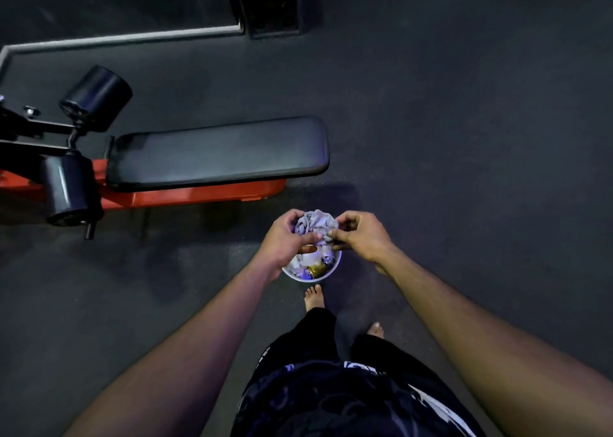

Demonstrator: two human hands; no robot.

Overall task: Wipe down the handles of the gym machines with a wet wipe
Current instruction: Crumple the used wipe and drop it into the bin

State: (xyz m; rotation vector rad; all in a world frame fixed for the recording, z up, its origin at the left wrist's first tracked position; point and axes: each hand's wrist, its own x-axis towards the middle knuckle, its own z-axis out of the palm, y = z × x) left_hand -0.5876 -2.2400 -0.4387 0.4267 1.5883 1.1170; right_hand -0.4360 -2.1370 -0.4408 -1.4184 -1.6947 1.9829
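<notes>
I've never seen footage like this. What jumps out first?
Two hands meet in the middle, both pinching a crumpled pale wipe above a small white bin on the dark floor. To the left stands a black padded bench on an orange frame.

From where I stand, the left hand point(288, 237) covers the near-left rim of the white bin point(326, 270), and both hands hide the lower folds of the crumpled wipe point(315, 222). What lies inside the bin is too small to name; something gold-coloured point(315, 270) glints there. The bench machine point(199, 157) runs off the left edge, its frame cut short. A dark upright point(265, 1) is clipped by the top edge. The right foot point(375, 329) is half hidden by the trouser leg.
</notes>
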